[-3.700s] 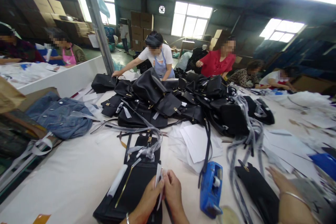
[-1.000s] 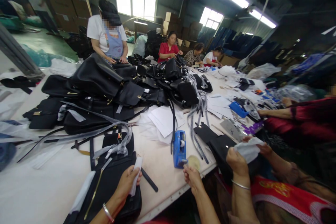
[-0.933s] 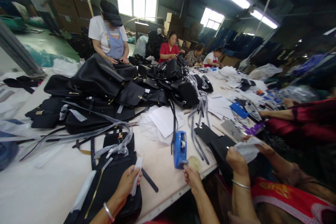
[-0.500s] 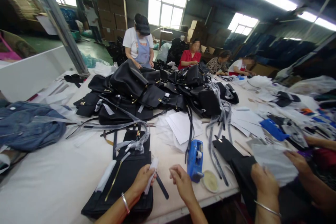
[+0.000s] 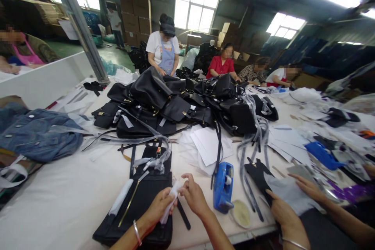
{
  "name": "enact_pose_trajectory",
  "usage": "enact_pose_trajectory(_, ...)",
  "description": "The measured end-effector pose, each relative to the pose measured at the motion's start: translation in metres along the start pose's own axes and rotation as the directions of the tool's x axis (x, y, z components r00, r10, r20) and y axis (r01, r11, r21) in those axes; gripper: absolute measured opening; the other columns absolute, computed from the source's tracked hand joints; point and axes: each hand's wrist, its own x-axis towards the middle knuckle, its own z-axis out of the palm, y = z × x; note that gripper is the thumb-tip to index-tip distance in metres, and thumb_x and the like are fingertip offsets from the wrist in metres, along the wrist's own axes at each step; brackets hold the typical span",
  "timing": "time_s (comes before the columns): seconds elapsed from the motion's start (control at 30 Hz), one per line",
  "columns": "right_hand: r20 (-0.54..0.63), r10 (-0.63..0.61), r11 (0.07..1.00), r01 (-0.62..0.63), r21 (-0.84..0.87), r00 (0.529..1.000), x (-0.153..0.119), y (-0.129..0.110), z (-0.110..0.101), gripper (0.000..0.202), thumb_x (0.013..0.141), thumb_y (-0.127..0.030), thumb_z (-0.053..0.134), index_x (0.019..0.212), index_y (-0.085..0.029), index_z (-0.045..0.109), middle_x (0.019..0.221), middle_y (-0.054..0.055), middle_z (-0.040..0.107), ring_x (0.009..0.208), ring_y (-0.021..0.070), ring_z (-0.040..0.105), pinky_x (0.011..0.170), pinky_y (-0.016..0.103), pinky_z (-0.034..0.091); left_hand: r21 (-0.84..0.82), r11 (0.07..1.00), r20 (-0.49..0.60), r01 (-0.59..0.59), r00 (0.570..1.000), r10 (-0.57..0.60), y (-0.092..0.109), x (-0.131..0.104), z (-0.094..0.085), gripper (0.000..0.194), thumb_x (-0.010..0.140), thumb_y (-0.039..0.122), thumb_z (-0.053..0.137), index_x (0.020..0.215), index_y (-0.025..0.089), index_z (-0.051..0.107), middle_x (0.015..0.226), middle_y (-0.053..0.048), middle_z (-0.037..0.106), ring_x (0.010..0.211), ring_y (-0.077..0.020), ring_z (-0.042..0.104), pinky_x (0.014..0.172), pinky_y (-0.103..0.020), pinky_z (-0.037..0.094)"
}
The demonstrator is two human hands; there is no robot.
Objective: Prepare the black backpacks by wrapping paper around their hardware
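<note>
Black backpack [image 5: 146, 213] lies flat close to the table's near edge, its gold zip [image 5: 129, 202] facing up and its top toward the far edge. Over it, the left hand [image 5: 162, 205] is closed on a narrow white strip [image 5: 171, 202], gripping it between thumb and fingers above the bag's right side. The right hand [image 5: 191, 194] is raised beside the strip's upper end with the fingers half bent and the index finger lifted; whether its fingertips touch the strip or pinch anything small cannot be told. As far as can be judged, the work on this bag is partly done: a white wrap [image 5: 120, 196] already lies along its left side, and clear film [image 5: 160, 165] is bunched about the clasp at the top. The right side looks unfinished, since the strip there is in the hand and does not appear fixed. A bare black strap [image 5: 184, 214] sticks out to the right, toward the near edge. Farther that way stands a blue tape dispenser [image 5: 223, 187], also near that edge. Toward the far edge a heap of black bags [image 5: 152, 91] spreads across the table; how many are finished cannot be told.
</note>
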Motion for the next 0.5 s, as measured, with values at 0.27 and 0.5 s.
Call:
enact_pose_trajectory(0.27,0.134,0.153,0.853,-0.199,0.483,0.979,0.013,0.036,0.026,0.039,0.078,-0.046,0.063,0.101,-0.019,0.048,0.056,-0.007,0.058,0.036,0.0056,0.039,0.038,0.016,0.026,-0.383,0.901,0.157,0.201,0.976,-0.151,0.008,0.000,-0.010,0.031,0.080,0.036,0.068,0.097,0.011,0.062,0.067,0.001,0.051,0.049,-0.0045,0.041,0.048,-0.017,0.030)
enact_pose_trajectory(0.5,0.227,0.120,0.842,-0.220,0.492,0.967,0.011,0.032,0.018,0.040,0.080,-0.051,0.061,0.102,-0.018,0.055,0.069,-0.003,0.061,0.044,0.0061,0.045,0.043,0.018,0.034,-0.469,0.852,0.182,0.234,0.969,-0.166,0.006,0.001,-0.010,0.025,0.082,0.032,0.065,0.096,0.011,0.061,0.070,0.000,0.052,0.051,-0.0042,0.043,0.050,-0.018,0.032)
